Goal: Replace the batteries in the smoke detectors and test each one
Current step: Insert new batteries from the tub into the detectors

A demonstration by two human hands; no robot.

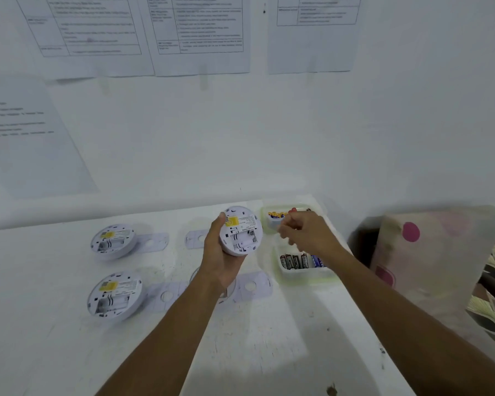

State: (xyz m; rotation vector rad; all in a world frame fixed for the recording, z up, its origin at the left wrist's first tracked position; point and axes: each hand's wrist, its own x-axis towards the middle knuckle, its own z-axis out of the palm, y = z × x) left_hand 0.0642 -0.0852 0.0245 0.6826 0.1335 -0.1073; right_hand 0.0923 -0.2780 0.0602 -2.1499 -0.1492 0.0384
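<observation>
You wear the only camera on your head; it looks forward and down at the white table, close below, the wall filling the far half.

Three smoke detectors were there: the held detector at the middle and, at nine o'clock from it, a far detector and a near detector. Four flat mounting plates showed plainly. At three o'clock were two clear tubs. The near tub held five batteries, four black and one blue. Those in the far tub were too blurred to count. Four printed sheets hung at twelve o'clock.
</observation>
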